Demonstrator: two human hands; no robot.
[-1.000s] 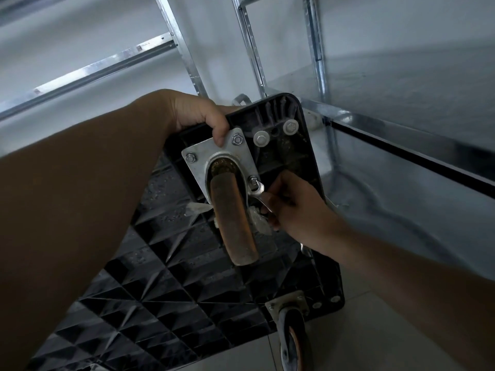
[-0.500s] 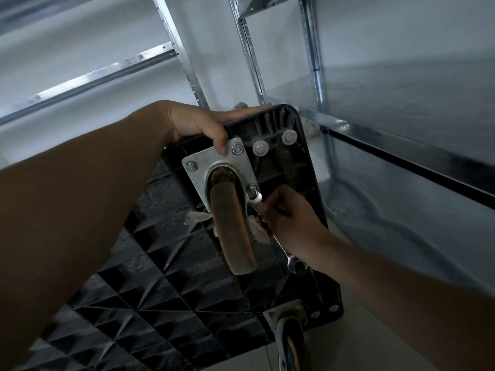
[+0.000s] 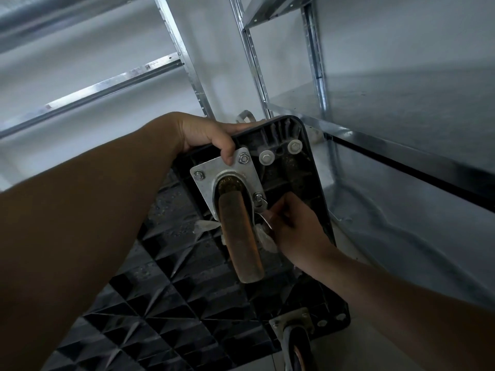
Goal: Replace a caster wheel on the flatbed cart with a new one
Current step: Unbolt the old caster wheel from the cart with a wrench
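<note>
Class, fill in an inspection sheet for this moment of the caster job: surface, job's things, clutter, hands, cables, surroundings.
Surface: pale floor under the upended cart.
Job's things: worn caster wheel on its plate, nuts in place; wrench on the right-side nut.
Clutter: white scraps beside the wheel.
Hands: left hand grips the cart edge; right hand holds the wrench.
Cables: nothing seen.
Surroundings: metal shelving; second caster below.
</note>
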